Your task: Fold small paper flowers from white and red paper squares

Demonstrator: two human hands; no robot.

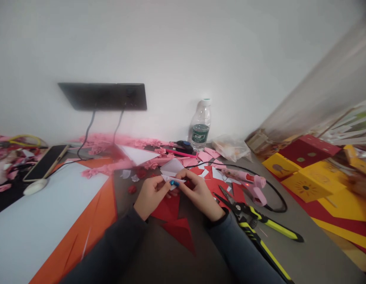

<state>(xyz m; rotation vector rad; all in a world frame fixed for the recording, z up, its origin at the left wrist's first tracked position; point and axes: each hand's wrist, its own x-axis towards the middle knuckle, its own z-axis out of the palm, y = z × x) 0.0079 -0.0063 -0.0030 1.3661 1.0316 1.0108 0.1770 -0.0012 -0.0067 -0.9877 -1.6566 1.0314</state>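
Between both hands, above the grey table, is a small folded piece of white paper (171,167). My left hand (152,195) pinches its left side between thumb and fingers. On the right side, my right hand (199,193) grips it the same way, and the two blue-nailed thumbs meet at its lower edge. The fingertips behind the paper are partly hidden. Just below the hands lie a red paper sheet (167,207) and a red paper triangle (182,233).
Pruning shears (244,213) and a pink glue gun (248,182) with a black cord lie right. A water bottle (201,128) stands by the wall. Pink paper flowers (100,142), a phone (46,162) and a white sheet (52,213) on orange paper (91,221) are left. Yellow boxes (316,183) stand far right.
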